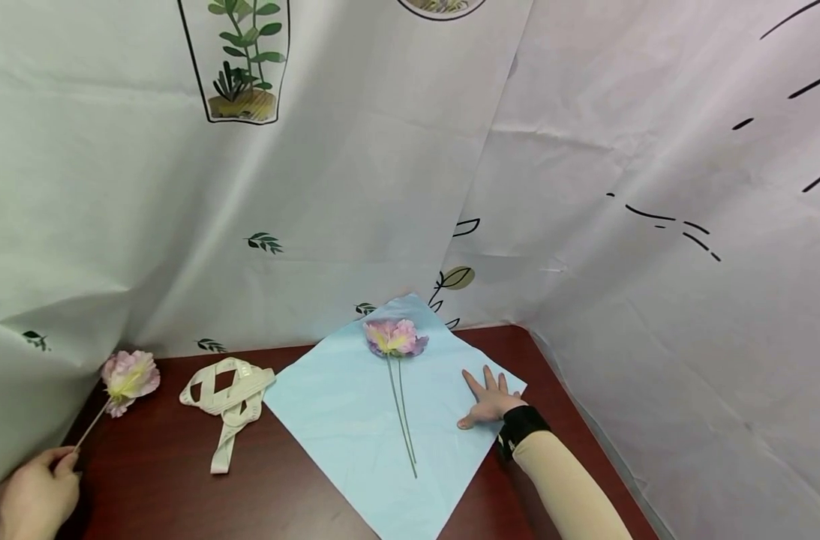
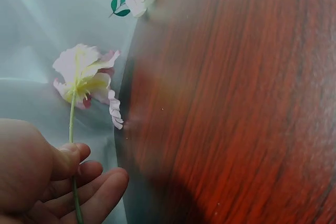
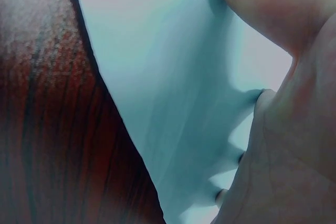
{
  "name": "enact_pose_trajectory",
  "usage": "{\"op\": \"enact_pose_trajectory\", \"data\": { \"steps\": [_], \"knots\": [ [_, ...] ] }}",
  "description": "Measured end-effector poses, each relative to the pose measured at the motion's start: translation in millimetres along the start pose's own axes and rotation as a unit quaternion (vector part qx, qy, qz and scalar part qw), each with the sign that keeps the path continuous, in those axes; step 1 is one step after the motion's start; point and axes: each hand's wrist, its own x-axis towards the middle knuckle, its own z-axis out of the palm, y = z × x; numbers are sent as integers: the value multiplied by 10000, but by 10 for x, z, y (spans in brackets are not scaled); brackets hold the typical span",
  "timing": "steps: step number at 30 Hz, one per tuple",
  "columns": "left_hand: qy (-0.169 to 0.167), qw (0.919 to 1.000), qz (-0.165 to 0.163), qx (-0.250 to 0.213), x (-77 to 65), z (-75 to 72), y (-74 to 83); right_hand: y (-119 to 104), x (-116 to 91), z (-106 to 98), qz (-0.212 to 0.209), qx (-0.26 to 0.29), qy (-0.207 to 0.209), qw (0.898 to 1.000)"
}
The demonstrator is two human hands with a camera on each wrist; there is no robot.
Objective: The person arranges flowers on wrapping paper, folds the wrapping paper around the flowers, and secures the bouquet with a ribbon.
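My left hand point(image 1: 38, 491) pinches the thin green stem point(image 2: 72, 124) of an artificial flower between thumb and index finger. The pink flower head point(image 1: 130, 377) with its yellow base points away from me, at the table's left edge. My right hand point(image 1: 494, 401) rests with spread fingers on the right corner of a light blue sheet of wrapping paper point(image 1: 328, 420); its fingertips touch the paper in the right wrist view. On the sheet lie pink and purple artificial flowers point(image 1: 392, 339) with two long stems, left of the right hand.
A loosely bundled cream ribbon point(image 1: 237, 390) with one loose end lies between the left-hand flower and the paper. All lies on a dark red wood-grain table point(image 1: 180, 495). White printed cloth point(image 1: 355, 165) hangs behind and along both sides of the table.
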Motion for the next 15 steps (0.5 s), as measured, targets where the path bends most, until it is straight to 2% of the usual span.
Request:
{"op": "enact_pose_trajectory", "data": {
  "steps": [7,15],
  "knots": [
    [369,9978,495,-255,-49,-20,38,4,23,4,17,0,-5,10000],
    [507,9955,434,-671,-127,-30,154,-8,0,3,23,-58,-2,10000]
  ]
}}
